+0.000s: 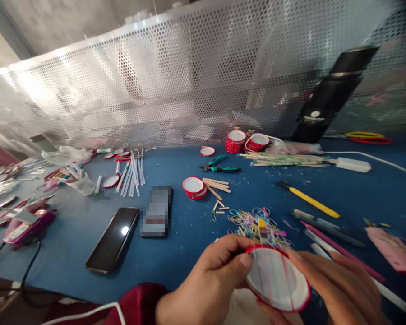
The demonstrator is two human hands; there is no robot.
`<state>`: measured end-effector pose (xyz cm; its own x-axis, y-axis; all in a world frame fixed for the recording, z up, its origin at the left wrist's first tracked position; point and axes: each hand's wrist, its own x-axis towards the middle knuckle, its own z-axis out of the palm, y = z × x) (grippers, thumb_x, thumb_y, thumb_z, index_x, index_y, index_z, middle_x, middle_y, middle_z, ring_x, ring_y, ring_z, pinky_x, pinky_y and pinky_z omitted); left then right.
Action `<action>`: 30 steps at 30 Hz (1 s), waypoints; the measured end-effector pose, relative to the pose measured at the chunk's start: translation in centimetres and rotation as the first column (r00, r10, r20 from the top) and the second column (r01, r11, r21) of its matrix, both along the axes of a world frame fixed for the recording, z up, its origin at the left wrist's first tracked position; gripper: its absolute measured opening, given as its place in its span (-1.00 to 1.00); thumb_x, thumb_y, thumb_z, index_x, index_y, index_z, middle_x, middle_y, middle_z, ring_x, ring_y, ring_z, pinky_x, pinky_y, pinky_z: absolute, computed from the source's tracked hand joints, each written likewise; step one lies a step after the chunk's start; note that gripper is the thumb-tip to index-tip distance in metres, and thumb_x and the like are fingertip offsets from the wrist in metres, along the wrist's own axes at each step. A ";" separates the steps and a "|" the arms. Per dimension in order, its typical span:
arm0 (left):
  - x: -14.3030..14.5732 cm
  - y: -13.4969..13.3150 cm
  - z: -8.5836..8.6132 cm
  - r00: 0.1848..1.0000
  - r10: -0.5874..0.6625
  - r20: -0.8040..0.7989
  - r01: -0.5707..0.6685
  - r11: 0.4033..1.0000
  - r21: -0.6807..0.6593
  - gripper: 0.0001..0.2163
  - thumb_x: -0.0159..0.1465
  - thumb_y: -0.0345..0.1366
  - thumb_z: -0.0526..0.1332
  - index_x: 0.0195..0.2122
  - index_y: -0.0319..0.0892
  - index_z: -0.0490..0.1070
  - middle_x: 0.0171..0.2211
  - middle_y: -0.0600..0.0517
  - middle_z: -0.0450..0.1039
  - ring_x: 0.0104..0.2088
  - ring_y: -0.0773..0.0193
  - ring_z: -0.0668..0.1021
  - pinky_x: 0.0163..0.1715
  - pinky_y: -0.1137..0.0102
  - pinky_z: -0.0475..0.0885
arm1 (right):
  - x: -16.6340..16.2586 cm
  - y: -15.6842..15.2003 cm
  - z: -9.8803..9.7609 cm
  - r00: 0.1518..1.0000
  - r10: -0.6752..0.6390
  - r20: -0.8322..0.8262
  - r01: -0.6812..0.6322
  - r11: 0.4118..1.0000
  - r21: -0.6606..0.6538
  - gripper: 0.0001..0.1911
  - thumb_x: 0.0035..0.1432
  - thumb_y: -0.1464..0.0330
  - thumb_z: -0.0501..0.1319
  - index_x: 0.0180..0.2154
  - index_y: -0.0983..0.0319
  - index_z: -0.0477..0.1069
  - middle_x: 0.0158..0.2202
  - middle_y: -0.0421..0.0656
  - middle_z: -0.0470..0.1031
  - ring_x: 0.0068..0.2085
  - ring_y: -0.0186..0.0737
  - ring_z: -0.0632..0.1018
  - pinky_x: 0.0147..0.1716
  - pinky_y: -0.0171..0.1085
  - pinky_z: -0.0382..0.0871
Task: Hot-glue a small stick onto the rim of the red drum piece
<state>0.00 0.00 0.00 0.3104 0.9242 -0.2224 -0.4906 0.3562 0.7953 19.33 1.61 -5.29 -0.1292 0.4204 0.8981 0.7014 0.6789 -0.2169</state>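
My left hand (211,275) pinches the left rim of a round, red-rimmed lid (278,282) with a white inside. Thin pink and red bands run across the lid's face, and a small piece with a yellow tip (262,223) stands up at its far edge. On the opposite side, my right hand (341,280) has its fingers around the right rim, partly blurred. Just beyond the lid lies a tangled heap of coloured rubber bands (245,225). Wooden sticks (216,185) rest beside a small stack of similar lids (193,185).
Two phones (113,239) lie at left. Green-handled pliers (221,168), lid stacks (236,141) and wooden skewers (287,159) are further back. A yellow cutter (314,202) and pens lie right. A black bottle (331,99) stands before the perforated metal screen (176,81).
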 end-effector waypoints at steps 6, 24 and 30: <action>-0.1 -0.1 -0.1 1.000 -0.022 -0.017 0.022 1.000 0.010 -0.54 0.15 0.04 0.49 -0.15 -0.25 0.54 -0.30 0.03 0.42 -0.33 0.38 0.41 -0.21 0.42 0.33 | 0.0 -0.2 0.3 0.995 0.041 0.088 -0.043 0.999 0.012 -0.19 0.02 0.35 0.52 0.31 0.17 0.41 -0.15 -0.02 0.64 -0.27 0.13 0.65 -0.09 0.15 0.45; -0.1 0.1 -1.2 0.995 0.005 -0.098 -0.004 1.000 0.008 -0.53 0.17 0.07 0.46 -0.13 -0.26 0.64 -0.36 0.03 0.46 -0.36 0.37 0.45 -0.23 0.43 0.35 | -0.2 -0.2 1.0 0.988 0.061 0.140 -0.059 0.998 -0.017 -0.23 0.25 0.22 0.37 0.43 0.09 0.23 -0.14 -0.02 0.61 -0.24 0.14 0.62 -0.07 0.15 0.40; -0.2 0.3 -1.0 0.996 0.004 -0.091 -0.003 1.000 0.010 -0.54 0.17 0.06 0.46 -0.12 -0.26 0.65 -0.35 0.01 0.49 -0.35 0.36 0.47 -0.23 0.43 0.37 | 0.0 -0.1 0.6 0.990 0.055 0.130 -0.052 0.998 -0.023 -0.20 0.18 0.22 0.42 0.40 0.06 0.26 -0.11 -0.04 0.62 -0.23 0.12 0.63 -0.04 0.16 0.43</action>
<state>-0.15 0.27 -1.03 0.2858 0.9276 -0.2407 -0.4171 0.3465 0.8402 19.34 1.51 -4.69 -0.2678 0.4270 0.8637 0.6873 0.7129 -0.1394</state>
